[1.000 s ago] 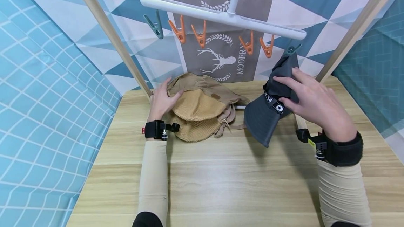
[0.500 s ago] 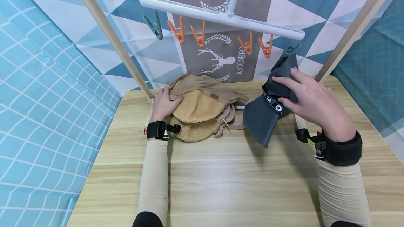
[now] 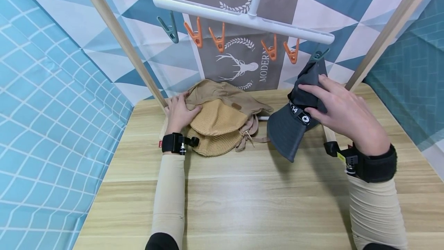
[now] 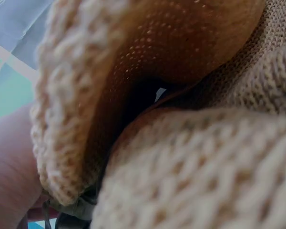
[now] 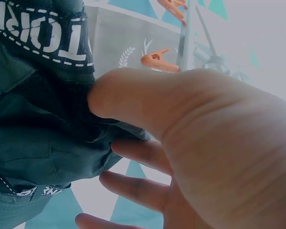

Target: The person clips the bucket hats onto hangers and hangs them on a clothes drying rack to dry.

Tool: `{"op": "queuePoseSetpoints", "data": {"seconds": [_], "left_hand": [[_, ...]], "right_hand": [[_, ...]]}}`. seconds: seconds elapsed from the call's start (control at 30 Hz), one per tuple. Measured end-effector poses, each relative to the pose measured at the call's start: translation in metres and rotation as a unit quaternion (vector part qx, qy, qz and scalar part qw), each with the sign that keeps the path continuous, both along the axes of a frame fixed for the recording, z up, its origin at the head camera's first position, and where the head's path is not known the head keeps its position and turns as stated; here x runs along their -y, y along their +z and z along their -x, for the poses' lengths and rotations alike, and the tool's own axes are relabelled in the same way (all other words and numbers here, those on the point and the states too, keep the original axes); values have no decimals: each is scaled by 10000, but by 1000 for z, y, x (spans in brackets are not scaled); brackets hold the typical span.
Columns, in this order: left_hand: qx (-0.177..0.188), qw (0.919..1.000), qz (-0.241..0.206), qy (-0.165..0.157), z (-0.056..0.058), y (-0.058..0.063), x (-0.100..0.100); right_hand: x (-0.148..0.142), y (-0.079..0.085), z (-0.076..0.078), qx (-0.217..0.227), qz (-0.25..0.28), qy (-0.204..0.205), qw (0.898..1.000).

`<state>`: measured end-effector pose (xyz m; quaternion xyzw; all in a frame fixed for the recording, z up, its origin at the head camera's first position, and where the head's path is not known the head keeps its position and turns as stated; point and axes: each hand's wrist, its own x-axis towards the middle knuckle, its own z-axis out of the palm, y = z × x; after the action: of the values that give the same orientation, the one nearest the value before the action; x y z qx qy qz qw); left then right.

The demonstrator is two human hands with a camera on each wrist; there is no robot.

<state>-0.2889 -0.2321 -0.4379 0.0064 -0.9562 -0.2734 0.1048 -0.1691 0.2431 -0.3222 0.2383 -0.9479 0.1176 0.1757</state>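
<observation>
My left hand [image 3: 179,114] grips the left end of a brown fabric hat [image 3: 222,92], its thumb lying at the edge of a tan knit hat [image 3: 220,117] below it. Close in the left wrist view, the tan knit [image 4: 195,162] hides most of that hand. At right, a dark cap [image 3: 288,126] with lettering on its band hangs tilted, brim down, under a green clip [image 3: 320,54]. Around its crown, my right hand [image 3: 341,107] holds the cap with thumb and forefinger; in the right wrist view, the other fingers [image 5: 133,188] are spread apart.
Above the table [image 3: 239,200] hangs a white hanger [image 3: 243,18] with several orange clips [image 3: 218,41] and another green clip [image 3: 169,30]. Wooden posts [image 3: 121,39] of a rack stand on both sides. A patterned cloth [image 3: 239,65] covers the back.
My left hand has shifted slightly right and its fingers have settled onto the left end of the hats. The right hand and the dark cap have hardly moved.
</observation>
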Motion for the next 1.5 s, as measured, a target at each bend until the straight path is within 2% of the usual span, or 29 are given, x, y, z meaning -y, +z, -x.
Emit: {"op": "queuePoseSetpoints", "data": {"seconds": [0.13,0.43,0.67,0.93,1.07,1.17,1.33,1.4,1.5], "left_hand": [[-177,9997,-154,48,0,-3,1],[-120,9993,-359,-40,1,-5,3],[-430,9983,-388,-93,-1,-1,0],[-859,9939,-613,-310,-3,11,-2],[-1040,9924,-552,-365,7,4,1],[-1059,9921,-565,-356,8,2,0],[-932,9919,-758,-416,-4,15,-8],[-891,9916,-828,-440,-4,15,-9],[-891,9913,-869,-417,3,8,-5]], "right_hand": [[1,0,0,0,-25,-11,10000],[1,0,0,16,-23,-7,10000],[0,-1,-1,-45,26,16,10000],[0,0,-1,-83,0,30,10000],[0,0,-1,-48,-1,4,10000],[0,0,-1,-60,-5,24,10000],[0,0,-1,-98,-12,58,9999],[0,0,0,-103,-11,53,9999],[0,0,-1,-104,-12,43,9999]]}}
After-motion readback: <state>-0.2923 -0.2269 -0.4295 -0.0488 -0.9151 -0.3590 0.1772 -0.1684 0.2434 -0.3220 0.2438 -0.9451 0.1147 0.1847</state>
